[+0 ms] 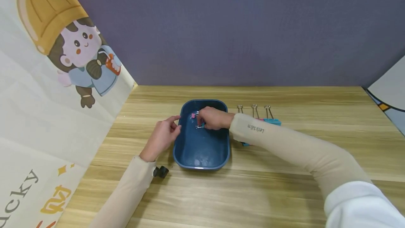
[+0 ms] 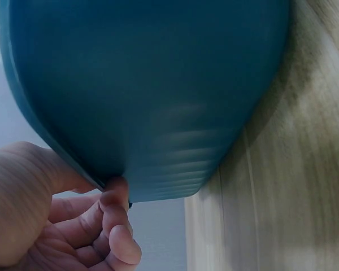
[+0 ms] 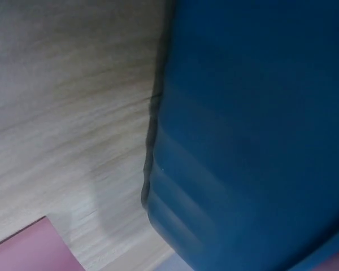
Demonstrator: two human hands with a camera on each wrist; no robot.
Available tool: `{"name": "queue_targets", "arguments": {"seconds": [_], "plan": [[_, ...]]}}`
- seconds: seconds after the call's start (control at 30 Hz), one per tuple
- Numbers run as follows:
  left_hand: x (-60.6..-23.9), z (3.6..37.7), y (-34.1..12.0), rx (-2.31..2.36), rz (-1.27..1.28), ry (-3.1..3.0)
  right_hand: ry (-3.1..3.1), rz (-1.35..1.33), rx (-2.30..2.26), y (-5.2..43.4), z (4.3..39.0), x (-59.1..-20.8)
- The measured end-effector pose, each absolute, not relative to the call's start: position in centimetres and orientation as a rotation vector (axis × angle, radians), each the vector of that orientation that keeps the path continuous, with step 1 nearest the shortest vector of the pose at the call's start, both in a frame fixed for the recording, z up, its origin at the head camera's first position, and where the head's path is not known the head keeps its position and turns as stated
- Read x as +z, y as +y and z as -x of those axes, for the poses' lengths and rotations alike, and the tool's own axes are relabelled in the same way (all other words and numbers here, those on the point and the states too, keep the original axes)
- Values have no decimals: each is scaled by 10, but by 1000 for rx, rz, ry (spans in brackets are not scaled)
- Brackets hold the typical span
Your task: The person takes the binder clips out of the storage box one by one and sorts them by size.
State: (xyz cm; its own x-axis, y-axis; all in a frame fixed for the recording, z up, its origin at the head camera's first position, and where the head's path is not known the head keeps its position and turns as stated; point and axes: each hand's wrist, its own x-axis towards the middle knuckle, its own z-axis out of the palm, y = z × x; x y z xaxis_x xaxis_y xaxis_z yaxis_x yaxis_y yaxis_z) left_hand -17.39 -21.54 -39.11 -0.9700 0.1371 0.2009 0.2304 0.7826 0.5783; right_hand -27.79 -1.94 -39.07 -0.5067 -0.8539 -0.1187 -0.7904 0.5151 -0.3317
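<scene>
A deep blue plastic bin (image 1: 202, 150) sits on the wooden table. My left hand (image 1: 162, 134) pinches its left rim; the left wrist view shows the thumb and a finger (image 2: 114, 195) on either side of that edge. My right hand (image 1: 213, 118) reaches over the right rim into the bin, fingers curled down. At its fingertips is a small teal binder clip (image 1: 203, 125), mostly covered by the hand, with its wire handles showing. Close by in the bin lies a small pink binder clip (image 1: 193, 115). The right wrist view has only the bin's outer wall (image 3: 243, 141), not the hand.
Right of the bin stand larger binder clips, one with a teal body (image 1: 272, 121), partly hidden by the right sleeve (image 1: 278, 140). Another teal piece (image 1: 245, 144) peeks out below that sleeve. A small black object (image 1: 161, 171) is by the left cuff. A grey-blue wall (image 1: 234, 31) rises behind.
</scene>
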Motion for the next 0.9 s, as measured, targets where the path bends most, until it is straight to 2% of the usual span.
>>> {"name": "queue_targets", "arguments": {"seconds": [0.57,0.9], "plan": [[-391,174,-214,-940,299,-2837,2521,1370,-399,-16,273,-390],[-391,172,-215,-959,284,-2842,2524,1480,-559,-1,271,-382]]}}
